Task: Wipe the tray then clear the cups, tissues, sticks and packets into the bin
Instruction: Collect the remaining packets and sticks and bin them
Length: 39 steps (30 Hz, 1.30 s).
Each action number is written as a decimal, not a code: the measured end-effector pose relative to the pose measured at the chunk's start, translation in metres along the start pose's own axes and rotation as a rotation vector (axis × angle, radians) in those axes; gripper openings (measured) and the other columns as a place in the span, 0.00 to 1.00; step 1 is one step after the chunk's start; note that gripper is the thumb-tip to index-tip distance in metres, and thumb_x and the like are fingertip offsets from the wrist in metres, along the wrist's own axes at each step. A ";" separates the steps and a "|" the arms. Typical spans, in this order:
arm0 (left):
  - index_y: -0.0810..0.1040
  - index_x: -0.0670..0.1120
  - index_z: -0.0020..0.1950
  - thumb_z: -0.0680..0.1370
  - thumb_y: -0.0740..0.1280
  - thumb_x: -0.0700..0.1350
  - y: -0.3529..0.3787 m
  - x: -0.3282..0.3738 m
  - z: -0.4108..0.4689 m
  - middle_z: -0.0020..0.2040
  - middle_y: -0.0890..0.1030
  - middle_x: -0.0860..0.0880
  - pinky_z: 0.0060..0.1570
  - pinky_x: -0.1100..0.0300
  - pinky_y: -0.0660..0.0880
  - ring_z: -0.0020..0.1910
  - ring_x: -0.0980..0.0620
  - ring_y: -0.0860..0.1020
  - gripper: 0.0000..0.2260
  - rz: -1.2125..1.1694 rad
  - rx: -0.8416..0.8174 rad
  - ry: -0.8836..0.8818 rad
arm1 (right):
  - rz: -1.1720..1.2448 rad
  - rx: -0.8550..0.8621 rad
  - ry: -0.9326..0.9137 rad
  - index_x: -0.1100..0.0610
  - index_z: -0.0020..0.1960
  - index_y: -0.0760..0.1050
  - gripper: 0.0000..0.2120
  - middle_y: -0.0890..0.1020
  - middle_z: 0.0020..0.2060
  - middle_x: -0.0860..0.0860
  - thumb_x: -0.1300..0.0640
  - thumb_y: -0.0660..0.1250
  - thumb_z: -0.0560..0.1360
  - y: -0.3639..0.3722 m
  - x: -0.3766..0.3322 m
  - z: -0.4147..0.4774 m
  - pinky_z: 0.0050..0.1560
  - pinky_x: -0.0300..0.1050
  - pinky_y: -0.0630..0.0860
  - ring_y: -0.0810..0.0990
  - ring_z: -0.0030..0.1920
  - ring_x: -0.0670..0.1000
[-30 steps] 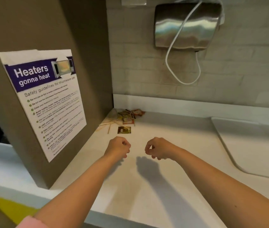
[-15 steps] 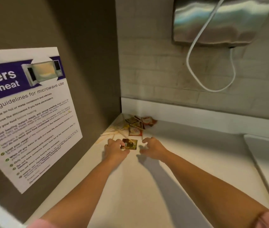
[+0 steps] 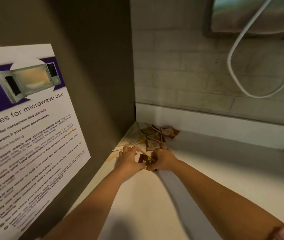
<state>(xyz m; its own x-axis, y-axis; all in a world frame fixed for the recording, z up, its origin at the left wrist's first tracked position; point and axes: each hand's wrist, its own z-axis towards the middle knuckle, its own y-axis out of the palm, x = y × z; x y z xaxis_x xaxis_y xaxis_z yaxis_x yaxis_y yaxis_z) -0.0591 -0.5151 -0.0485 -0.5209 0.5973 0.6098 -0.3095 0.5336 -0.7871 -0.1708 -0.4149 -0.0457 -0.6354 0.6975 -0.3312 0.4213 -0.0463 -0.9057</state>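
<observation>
Both hands were in at the back left corner of the white countertop [image 3: 215, 170], cupped round a small brown-and-gold foil packet [image 3: 143, 159]: the right hand [image 3: 163, 161] pinched it, the left hand [image 3: 129, 160] curled against it, grip impossible to tell. Just behind lay a heap of red and brown sachets [image 3: 157, 137] and pale wooden stirring sticks [image 3: 130, 140], uncleared, so the clearing looked barely begun; no tray, cups, tissues or bin showed. The brown panel [image 3: 94, 66] with its microwave poster [image 3: 25, 127] crowded the left side, a white cable [image 3: 233, 54] dangling above

Loose packets [image 3: 167, 132], wooden sticks [image 3: 128, 139] in counter [image 3: 215, 158] corner
</observation>
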 end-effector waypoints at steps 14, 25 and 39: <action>0.73 0.48 0.56 0.73 0.64 0.29 0.001 0.036 0.004 0.48 0.76 0.52 0.34 0.69 0.76 0.43 0.58 0.76 0.17 -0.430 -0.265 0.060 | 0.202 -0.190 -0.206 0.56 0.37 0.72 0.09 0.72 0.31 0.49 0.68 0.68 0.69 -0.052 0.012 -0.022 0.34 0.40 0.66 0.71 0.36 0.50; 0.75 0.47 0.58 0.78 0.64 0.39 -0.017 0.013 0.015 0.51 0.79 0.44 0.23 0.60 0.76 0.46 0.44 0.79 0.09 -0.615 -0.112 -0.168 | 0.287 0.041 -0.162 0.57 0.56 0.78 0.10 0.81 0.50 0.53 0.59 0.63 0.77 -0.056 0.011 0.021 0.38 0.33 0.68 0.77 0.48 0.48; 0.68 0.45 0.69 0.80 0.61 0.41 -0.022 -0.019 0.032 0.60 0.77 0.41 0.24 0.63 0.75 0.52 0.40 0.80 0.17 -0.769 0.026 -0.331 | -0.088 -0.094 -0.133 0.57 0.70 0.64 0.36 0.72 0.65 0.55 0.52 0.75 0.67 -0.040 0.005 0.057 0.60 0.50 0.74 0.72 0.63 0.57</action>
<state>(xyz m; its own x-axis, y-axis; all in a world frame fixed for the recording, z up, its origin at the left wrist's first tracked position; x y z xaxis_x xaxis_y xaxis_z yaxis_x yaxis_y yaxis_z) -0.0680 -0.5580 -0.0456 -0.3620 -0.1363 0.9222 -0.6904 0.7039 -0.1670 -0.2278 -0.4504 -0.0262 -0.7500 0.5947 -0.2896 0.4149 0.0820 -0.9062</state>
